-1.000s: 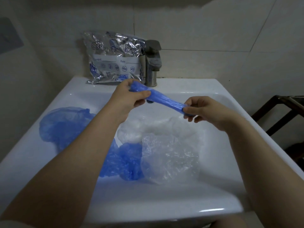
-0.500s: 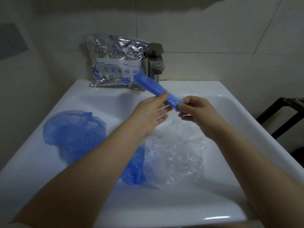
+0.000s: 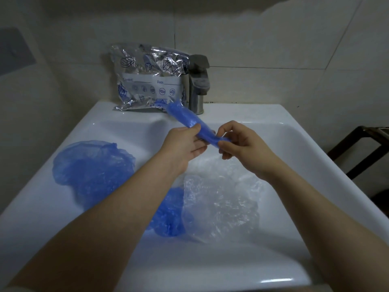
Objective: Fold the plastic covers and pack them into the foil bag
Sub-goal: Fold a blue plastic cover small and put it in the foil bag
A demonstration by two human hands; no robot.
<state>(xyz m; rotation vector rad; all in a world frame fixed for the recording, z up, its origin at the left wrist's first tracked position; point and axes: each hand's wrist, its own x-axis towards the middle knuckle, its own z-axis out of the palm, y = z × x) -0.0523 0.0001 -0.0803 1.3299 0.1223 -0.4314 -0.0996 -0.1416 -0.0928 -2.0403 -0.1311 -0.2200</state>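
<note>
A blue plastic cover rolled into a narrow tube (image 3: 189, 120) slants over the sink basin. My left hand (image 3: 184, 144) holds its middle between thumb and fingers. My right hand (image 3: 240, 142) pinches its near end. Its far end points at the crinkled foil bag (image 3: 147, 79), which leans against the wall on the sink's back ledge. In the basin lie a loose blue cover (image 3: 92, 167), a second blue cover (image 3: 168, 213) partly under my left forearm, and a clear plastic cover (image 3: 219, 205).
A metal tap (image 3: 199, 85) stands on the back ledge just right of the foil bag. The white sink (image 3: 315, 157) fills most of the view, with tiled wall behind it. A dark wooden frame (image 3: 366, 144) stands to the right.
My left hand slid from the tube's far end toward its near end, close to my right hand. The free far end swung up toward the foil bag.
</note>
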